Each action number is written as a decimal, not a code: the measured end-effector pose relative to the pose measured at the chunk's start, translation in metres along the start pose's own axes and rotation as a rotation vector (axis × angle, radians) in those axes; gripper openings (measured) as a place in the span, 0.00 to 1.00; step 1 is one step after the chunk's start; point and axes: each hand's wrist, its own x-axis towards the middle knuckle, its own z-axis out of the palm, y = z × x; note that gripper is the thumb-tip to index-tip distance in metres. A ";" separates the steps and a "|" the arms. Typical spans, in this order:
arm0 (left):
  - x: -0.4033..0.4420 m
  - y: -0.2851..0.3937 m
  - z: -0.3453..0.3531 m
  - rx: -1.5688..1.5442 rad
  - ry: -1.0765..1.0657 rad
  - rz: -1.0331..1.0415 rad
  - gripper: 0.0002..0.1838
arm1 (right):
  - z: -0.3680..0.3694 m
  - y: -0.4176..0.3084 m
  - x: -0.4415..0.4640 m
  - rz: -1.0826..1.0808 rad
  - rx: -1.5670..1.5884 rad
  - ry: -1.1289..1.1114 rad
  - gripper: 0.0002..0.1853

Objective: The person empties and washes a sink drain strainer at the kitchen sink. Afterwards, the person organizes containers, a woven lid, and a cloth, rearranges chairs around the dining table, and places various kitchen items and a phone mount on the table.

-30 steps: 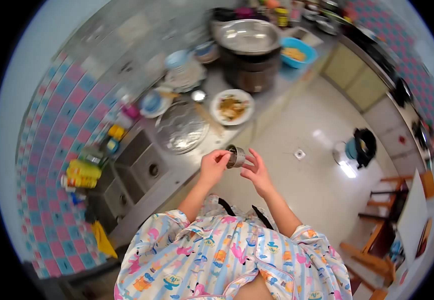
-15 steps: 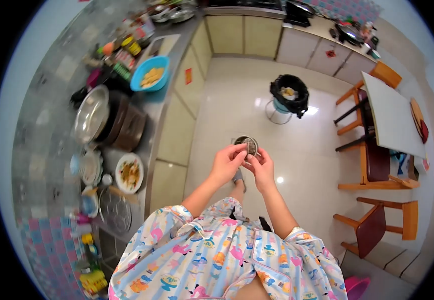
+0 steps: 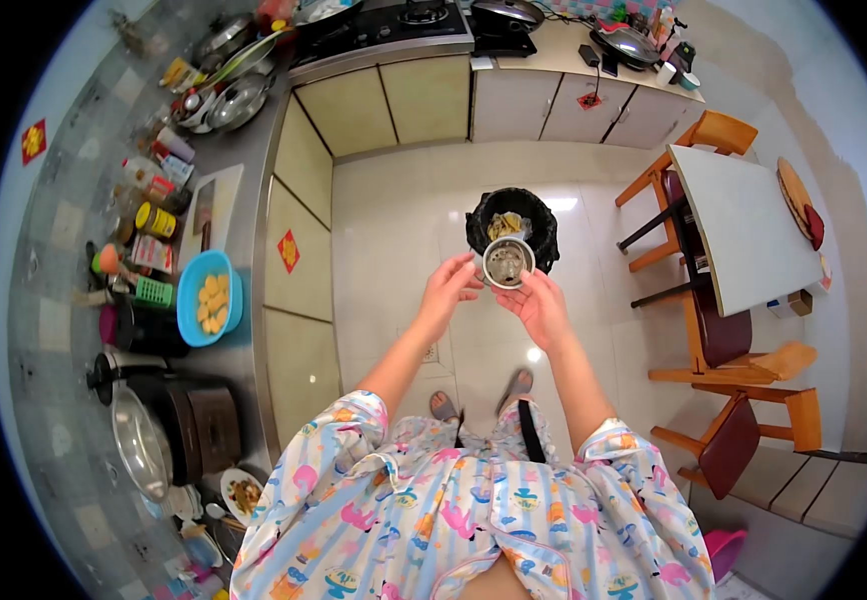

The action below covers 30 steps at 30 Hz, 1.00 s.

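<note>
A small round metal cup (image 3: 508,263), which looks like a sink strainer, is held in front of me with its opening facing up. Greyish residue shows inside it. My right hand (image 3: 540,306) grips its lower right rim between thumb and fingers. Close to the left side of the rim is my left hand (image 3: 444,294), its fingers apart; whether a fingertip touches the metal I cannot tell. Just beyond the cup stands a bin with a black bag (image 3: 542,240), and yellowish scraps (image 3: 506,226) lie inside it. The cup overlaps the bin's near edge in view.
On the left counter sit a blue basin (image 3: 235,300) of pale yellow pieces, a knife on a cutting board (image 3: 226,195), a dark cooker (image 3: 212,425) and a plate of food (image 3: 245,493). A table (image 3: 744,230) and wooden chairs (image 3: 729,445) line the right side.
I have moved forward, and the bin is now much nearer. My left hand has come away from its two-handed hold, leaving the cup in my right hand.
</note>
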 end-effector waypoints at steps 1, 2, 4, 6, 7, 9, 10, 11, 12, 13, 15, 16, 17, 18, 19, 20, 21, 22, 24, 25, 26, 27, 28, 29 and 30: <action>0.023 0.004 0.008 0.029 0.001 0.025 0.23 | -0.010 -0.011 0.019 0.009 -0.018 0.002 0.16; 0.046 0.006 0.013 0.099 -0.008 0.034 0.23 | -0.019 -0.021 0.039 0.017 -0.032 0.001 0.16; 0.098 0.007 0.026 0.234 -0.018 0.058 0.23 | -0.046 -0.036 0.084 0.049 -0.048 -0.002 0.17; 0.147 0.005 0.037 0.262 -0.008 -0.025 0.23 | -0.065 -0.055 0.130 0.086 -0.096 -0.015 0.19; 0.174 0.002 0.044 0.270 -0.001 -0.066 0.22 | -0.080 -0.062 0.154 0.111 -0.094 -0.019 0.19; 0.225 -0.010 0.052 0.220 0.081 -0.108 0.22 | -0.110 -0.064 0.208 0.154 -0.070 -0.020 0.20; 0.248 -0.020 0.054 0.196 0.119 -0.143 0.22 | -0.122 -0.069 0.229 0.182 -0.077 0.006 0.19; 0.266 -0.032 0.054 0.203 0.175 -0.166 0.22 | -0.137 -0.068 0.246 0.202 -0.149 0.044 0.19; 0.286 -0.043 0.053 0.206 0.233 -0.181 0.21 | -0.151 -0.068 0.265 0.221 -0.230 0.075 0.18; 0.309 -0.046 0.057 0.204 0.289 -0.187 0.21 | -0.164 -0.071 0.287 0.232 -0.318 0.102 0.18; 0.340 -0.055 0.060 0.258 0.400 -0.176 0.21 | -0.182 -0.064 0.316 0.091 -0.440 0.201 0.18; 0.353 -0.060 0.063 0.286 0.456 -0.174 0.21 | -0.192 -0.062 0.329 -0.008 -0.592 0.228 0.16; 0.364 -0.066 0.066 0.286 0.497 -0.170 0.21 | -0.201 -0.058 0.339 -0.111 -0.742 0.253 0.14; 0.374 -0.071 0.069 0.289 0.538 -0.165 0.21 | -0.199 -0.060 0.348 -0.174 -0.804 0.244 0.14; 0.383 -0.078 0.071 0.291 0.578 -0.159 0.21 | -0.192 -0.065 0.355 -0.241 -0.865 0.235 0.13; 0.391 -0.087 0.072 0.284 0.569 -0.130 0.21 | -0.187 -0.068 0.363 -0.311 -0.924 0.225 0.13; 0.398 -0.096 0.073 0.279 0.560 -0.102 0.21 | -0.190 -0.065 0.373 -0.287 -0.981 0.228 0.14; 0.403 -0.103 0.073 0.273 0.551 -0.072 0.21 | -0.191 -0.062 0.382 -0.265 -1.038 0.229 0.15; 0.408 -0.109 0.079 0.119 0.561 -0.112 0.21 | -0.196 -0.062 0.402 -0.163 -1.106 0.175 0.19; 0.409 -0.106 0.083 0.042 0.565 -0.129 0.21 | -0.198 -0.062 0.408 -0.168 -1.118 0.151 0.18; 0.411 -0.102 0.086 -0.049 0.565 -0.134 0.20 | -0.199 -0.063 0.414 -0.175 -1.130 0.128 0.18; 0.412 -0.098 0.089 -0.140 0.563 -0.136 0.20 | -0.196 -0.067 0.419 -0.184 -1.141 0.107 0.18; 0.413 -0.094 0.092 -0.231 0.560 -0.138 0.19 | -0.194 -0.071 0.422 -0.186 -1.156 0.088 0.18; 0.414 -0.091 0.093 -0.267 0.560 -0.137 0.18 | -0.192 -0.076 0.423 -0.188 -1.171 0.069 0.18; 0.415 -0.087 0.094 -0.301 0.558 -0.132 0.17 | -0.187 -0.082 0.425 -0.193 -1.185 0.051 0.17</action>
